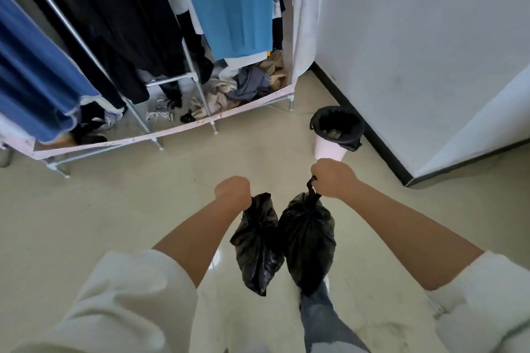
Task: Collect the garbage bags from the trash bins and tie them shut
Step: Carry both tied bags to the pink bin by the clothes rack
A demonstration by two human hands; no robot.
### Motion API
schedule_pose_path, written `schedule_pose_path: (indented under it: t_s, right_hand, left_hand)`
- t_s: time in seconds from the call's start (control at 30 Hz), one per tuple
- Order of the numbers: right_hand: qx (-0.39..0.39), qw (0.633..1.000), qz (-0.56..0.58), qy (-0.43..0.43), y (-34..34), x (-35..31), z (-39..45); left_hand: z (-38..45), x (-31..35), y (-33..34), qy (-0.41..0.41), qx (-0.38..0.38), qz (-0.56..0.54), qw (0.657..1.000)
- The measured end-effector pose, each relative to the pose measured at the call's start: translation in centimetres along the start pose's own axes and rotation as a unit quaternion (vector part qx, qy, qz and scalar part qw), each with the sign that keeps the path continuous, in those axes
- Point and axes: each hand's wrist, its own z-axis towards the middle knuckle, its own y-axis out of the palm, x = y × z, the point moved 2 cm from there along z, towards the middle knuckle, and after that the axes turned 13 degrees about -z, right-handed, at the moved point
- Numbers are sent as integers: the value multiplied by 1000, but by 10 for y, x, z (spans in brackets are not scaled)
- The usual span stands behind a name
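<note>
Two bags collected, one bin still lined

At lower centre the left hand (233, 191) grips one black bag (256, 243) by its neck and the right hand (332, 179) grips a knotted bag (308, 241); whether the left one is tied is unclear. The trash bin (329, 149) at centre right still holds its liner (337, 123), seemingly the next to collect.

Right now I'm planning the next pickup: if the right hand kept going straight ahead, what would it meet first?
Most likely the pink trash bin with its black liner, directly beyond the right hand, which grips a tied garbage bag. Depth is unclear from one view.
</note>
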Motion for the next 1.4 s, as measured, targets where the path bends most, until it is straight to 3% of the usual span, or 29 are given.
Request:
schedule_pose_path:
  t_s: [0.3, 0.7, 1.07, 1.4]
  right_hand:
    - [-61, 995, -9, -79, -18, 86, 206]
    - [-173, 975, -56, -128, -12, 132, 516]
    - [-220, 970, -21, -104, 100, 130, 718]
    - [-241, 963, 39, -114, 197, 136, 789]
  left_hand:
    - [177, 67, -50, -75, -28, -55, 995]
    - [456, 69, -97, -141, -45, -106, 983]
    - [662, 48, -35, -246, -41, -159, 955]
    - [747, 65, 49, -251, -53, -176, 950]
